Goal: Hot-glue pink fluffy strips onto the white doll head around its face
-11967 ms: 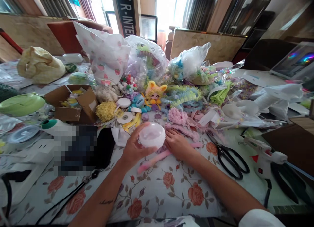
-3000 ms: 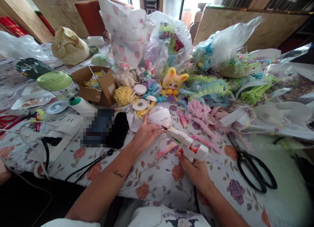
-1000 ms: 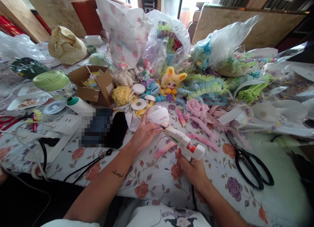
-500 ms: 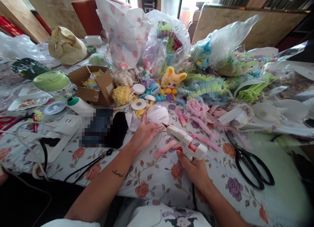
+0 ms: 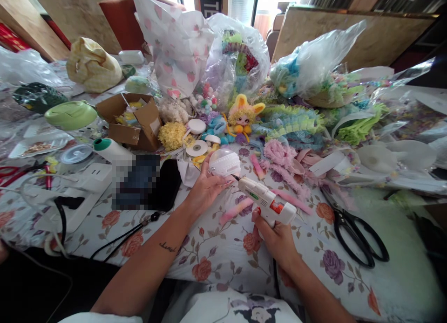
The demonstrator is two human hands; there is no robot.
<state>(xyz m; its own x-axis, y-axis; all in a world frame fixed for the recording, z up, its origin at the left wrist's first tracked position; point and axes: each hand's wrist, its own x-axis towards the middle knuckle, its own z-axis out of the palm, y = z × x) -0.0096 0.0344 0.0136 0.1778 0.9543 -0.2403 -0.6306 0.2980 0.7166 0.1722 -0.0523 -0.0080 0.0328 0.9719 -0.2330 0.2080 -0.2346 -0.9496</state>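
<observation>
I'm in what looks like a craft workshop: I hold a glue gun [image 5: 257,192] above a flowered tablecloth [image 5: 223,246] crowded with scissors [image 5: 341,216], pink yarn [image 5: 279,154] and a doll [image 5: 241,119].

Across the table [image 5: 240,257] spreads a white cloth printed with orange and purple roses [image 5: 307,248]; on it I see black-handled metal scissors [image 5: 342,213], fuzzy pink strips [image 5: 229,215] and an open brown cardboard box [image 5: 125,134].

Wht "INTE" vert. on dk sign [image 5: 210,0], 12 o'clk; script tattoo [image 5: 168,246] on L forearm [image 5: 150,269], 7 o'clk, unclear.
</observation>
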